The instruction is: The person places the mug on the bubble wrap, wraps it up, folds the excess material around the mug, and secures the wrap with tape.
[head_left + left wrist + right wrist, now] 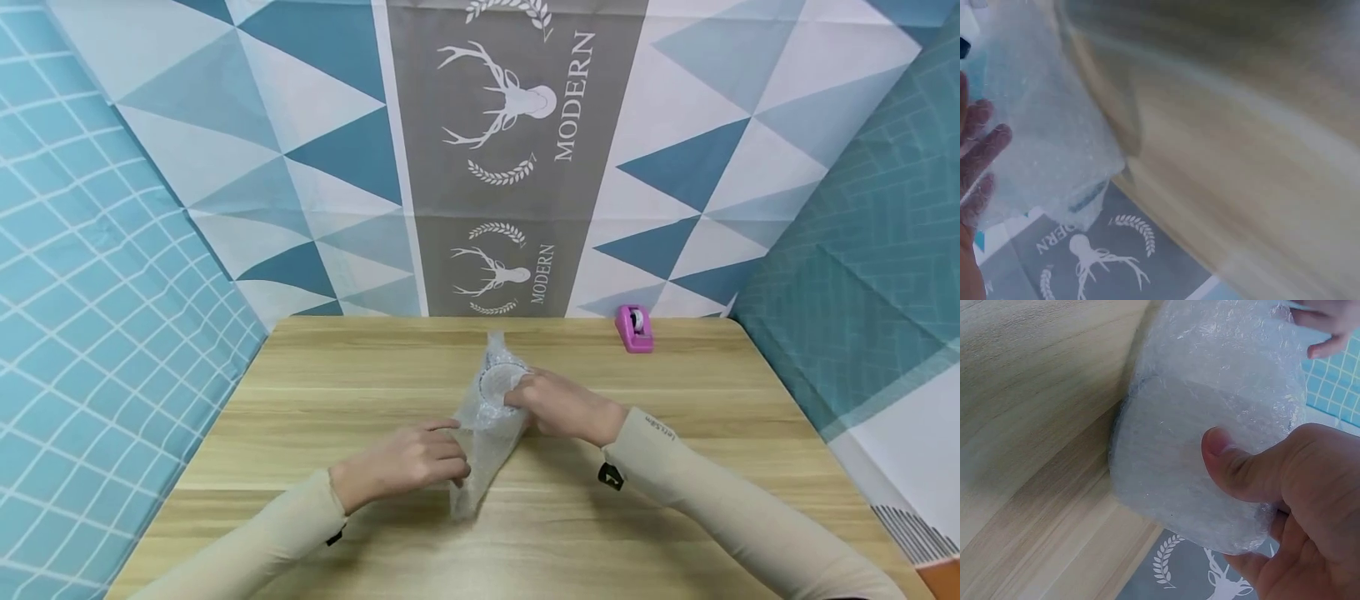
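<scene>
A round, pale object (495, 385) sits wrapped in clear bubble wrap near the middle of the table; the wrap hides its exact kind. My right hand (558, 406) grips its right side, the thumb (1235, 465) pressed on the wrapped face and the fingers bent behind. Toward the front hangs a loose length of bubble wrap (480, 467). My left hand (412, 460) is at the left edge of that length, fingers loosely extended against it. Through the wrap, the left fingers (988, 147) show spread apart in the left wrist view.
A pink tape dispenser (635, 328) stands at the table's back right. The wood-grain table (337, 367) meets a patterned cloth backdrop (495, 183) at its far edge. Blue checked cloth (112, 333) hangs on the left, and teal cloth (862, 250) on the right.
</scene>
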A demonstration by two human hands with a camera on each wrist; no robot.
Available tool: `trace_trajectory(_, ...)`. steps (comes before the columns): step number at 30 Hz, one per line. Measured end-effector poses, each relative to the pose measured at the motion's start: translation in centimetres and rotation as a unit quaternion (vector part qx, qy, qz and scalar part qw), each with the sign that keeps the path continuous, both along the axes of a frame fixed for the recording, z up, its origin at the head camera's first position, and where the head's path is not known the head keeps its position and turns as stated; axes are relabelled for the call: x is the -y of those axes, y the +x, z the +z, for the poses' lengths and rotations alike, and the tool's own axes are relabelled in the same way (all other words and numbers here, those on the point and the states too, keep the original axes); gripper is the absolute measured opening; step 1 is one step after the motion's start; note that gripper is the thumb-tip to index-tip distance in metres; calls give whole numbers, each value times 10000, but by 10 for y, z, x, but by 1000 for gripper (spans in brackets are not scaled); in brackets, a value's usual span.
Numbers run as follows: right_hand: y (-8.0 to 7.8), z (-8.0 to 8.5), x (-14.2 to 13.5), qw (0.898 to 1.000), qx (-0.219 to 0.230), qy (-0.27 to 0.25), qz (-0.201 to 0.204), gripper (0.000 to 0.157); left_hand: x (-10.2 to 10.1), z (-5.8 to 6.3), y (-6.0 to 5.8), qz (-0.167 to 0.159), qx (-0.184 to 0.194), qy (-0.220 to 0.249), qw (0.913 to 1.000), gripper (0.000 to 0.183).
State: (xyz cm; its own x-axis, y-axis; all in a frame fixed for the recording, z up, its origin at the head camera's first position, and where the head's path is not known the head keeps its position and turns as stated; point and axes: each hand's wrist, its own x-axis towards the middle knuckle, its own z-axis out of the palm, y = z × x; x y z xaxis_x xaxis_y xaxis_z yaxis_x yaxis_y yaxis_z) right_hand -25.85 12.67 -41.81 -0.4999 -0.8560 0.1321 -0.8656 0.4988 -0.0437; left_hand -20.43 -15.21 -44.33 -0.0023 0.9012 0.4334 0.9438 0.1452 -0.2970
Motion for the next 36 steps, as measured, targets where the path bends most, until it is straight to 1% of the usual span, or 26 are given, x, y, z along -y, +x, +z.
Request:
trace_trajectory(3,-1,2,1,10000,15,67,-40,26,-5,8,-8,-10,76,321,9995,6)
trace_trajectory(7,0,3,0,9999,-22,99,-50,26,-14,18,-20,61,183,721,9972,6)
trace_trajectory(11,0,3,0,9998,-155,111,-68,28,-26,25,-34,116,441,1094,9929,12)
trace_trajectory(13,0,3,0,9998,-178,118,-53,28,-31,27,-42,174,585,1289,9898,16)
trace_trajectory(17,-1,1,-1,9996,-215,189,-23,26,-37,30,-56,356,809,1583,9834,18)
trace_trajectory(20,-2,-1,-1,9991,-364,228,-10,23,-40,30,-66,534,868,1700,9802,17)
trace_trajectory(23,-2,-3,-2,9979,-604,215,-13,20,-44,29,-75,705,875,1872,9759,15)
trace_trajectory(25,-2,-4,-2,9968,-769,210,-16,18,-47,26,-81,952,706,2045,9717,13)
trace_trajectory(27,-1,-3,-1,9962,-836,233,-46,17,-50,21,-84,1303,364,2226,9655,14)
trace_trajectory(30,-1,-3,-2,9961,-847,241,-57,15,-57,16,-85,1747,-520,2470,9517,17)
trace_trajectory(32,-1,-3,-1,9966,-779,237,-73,14,-60,13,-82,1910,-954,2541,9433,17)
trace_trajectory(34,-1,-4,-1,9972,-706,207,-106,15,-64,11,-79,1999,-1177,2579,9379,17)
trace_trajectory(35,-1,-4,-1,9975,-666,204,-140,16,-65,9,-77,2050,-1175,2567,9372,16)
trace_trajectory(36,0,-4,0,9978,-615,187,-162,17,-65,8,-75,2121,-1086,2525,9378,16)
